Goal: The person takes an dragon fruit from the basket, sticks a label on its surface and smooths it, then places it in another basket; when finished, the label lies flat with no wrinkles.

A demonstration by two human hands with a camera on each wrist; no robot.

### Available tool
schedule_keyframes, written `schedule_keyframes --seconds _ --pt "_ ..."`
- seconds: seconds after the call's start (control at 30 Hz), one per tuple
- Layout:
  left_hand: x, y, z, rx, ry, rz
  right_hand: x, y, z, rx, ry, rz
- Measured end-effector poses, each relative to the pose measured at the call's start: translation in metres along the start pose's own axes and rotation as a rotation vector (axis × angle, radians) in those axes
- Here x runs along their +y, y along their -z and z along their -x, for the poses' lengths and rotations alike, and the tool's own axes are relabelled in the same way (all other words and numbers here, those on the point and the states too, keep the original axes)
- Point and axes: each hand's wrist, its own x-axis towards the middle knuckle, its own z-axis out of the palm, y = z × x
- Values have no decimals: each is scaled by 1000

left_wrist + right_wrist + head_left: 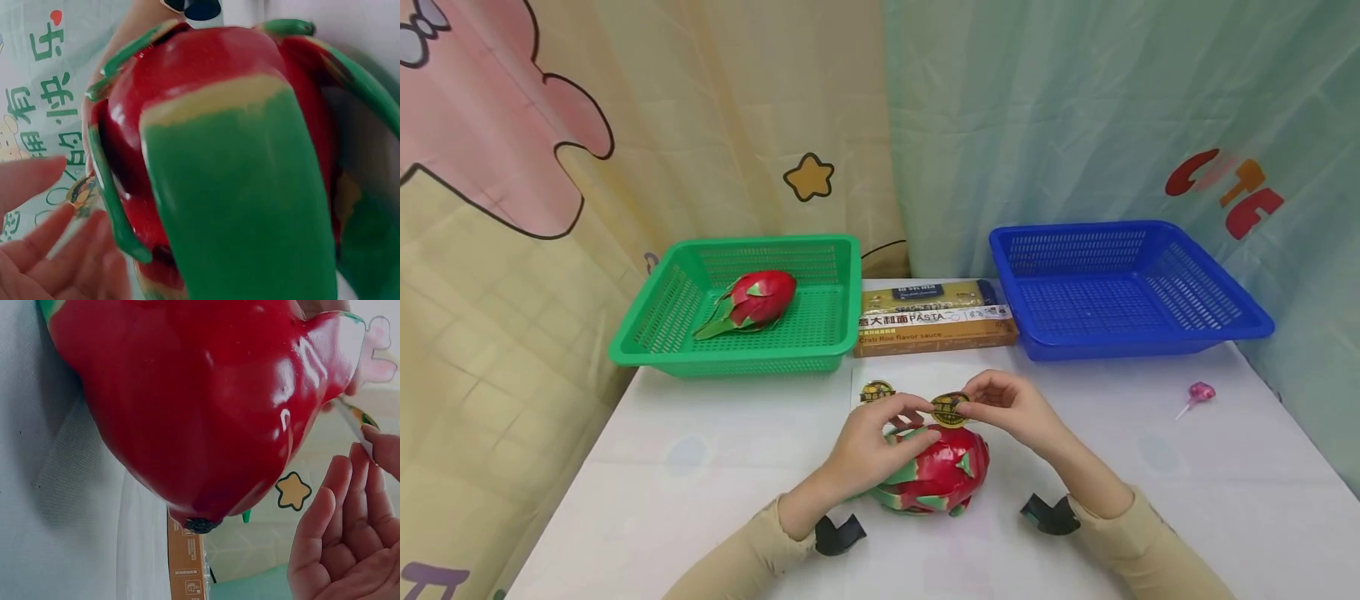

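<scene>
Showing only in head view: lollipop (1202,392); right fingers (992,413) pinch sticker (949,415).

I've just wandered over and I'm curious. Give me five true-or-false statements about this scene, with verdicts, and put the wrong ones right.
1. The right hand pinches a sticker. True.
2. The green basket holds the pink lollipop. False: the lollipop lies on the white table; the basket holds a red dragon fruit.
3. The blue basket is left of the green one. False: it is on the right.
4. A brown pasta box lies between the baskets. True.
5. The left hand is inside a basket. False: it is near the sticker, by a second dragon fruit.
</scene>
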Motion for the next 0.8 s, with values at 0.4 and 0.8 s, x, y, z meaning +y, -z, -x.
schedule_keyframes --seconds 0.4,0.8 --pt "-15 -5 6 -364 165 -228 5 12 -4 -47 -151 -31" --pt "-15 -8 14 -241 82 -211 7 1 -2 -196 -158 -17"
